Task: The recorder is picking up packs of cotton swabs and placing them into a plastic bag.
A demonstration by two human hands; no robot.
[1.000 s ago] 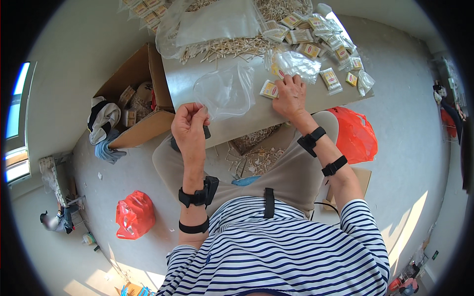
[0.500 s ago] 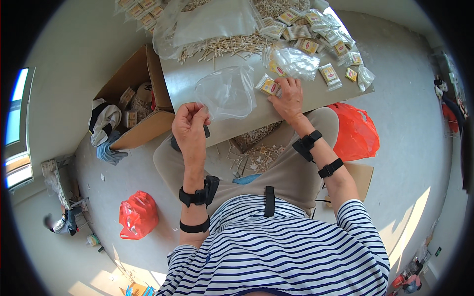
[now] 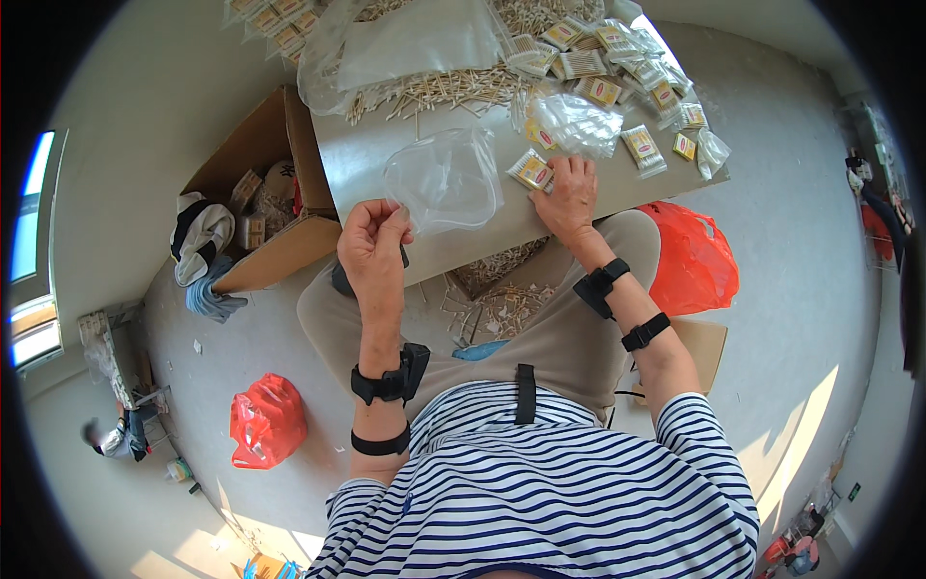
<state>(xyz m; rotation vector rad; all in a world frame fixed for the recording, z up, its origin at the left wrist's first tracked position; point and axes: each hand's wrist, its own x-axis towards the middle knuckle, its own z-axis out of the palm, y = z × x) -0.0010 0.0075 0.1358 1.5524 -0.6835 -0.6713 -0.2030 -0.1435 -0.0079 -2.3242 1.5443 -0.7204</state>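
Note:
My left hand [image 3: 371, 246] pinches the near edge of a clear plastic bag [image 3: 446, 180] that stands open above the grey table [image 3: 386, 154]. My right hand [image 3: 567, 198] rests on the table just right of the bag, its fingers over a small yellow-labelled packet of wooden sticks [image 3: 531, 171]. A crumpled clear bag [image 3: 577, 124] lies just beyond that hand. Several more small packets [image 3: 641, 150] are spread over the table's right part.
A heap of loose wooden sticks [image 3: 434, 89] and a large clear bag [image 3: 415, 39] lie at the table's far side. An open cardboard box [image 3: 256, 207] stands left of the table. Orange plastic bags sit on the floor at right [image 3: 690, 256] and lower left [image 3: 267, 422].
My right hand has slid from the crumpled bag down to the packet near the table's edge. The clear bag in my left hand has lifted and opened wider.

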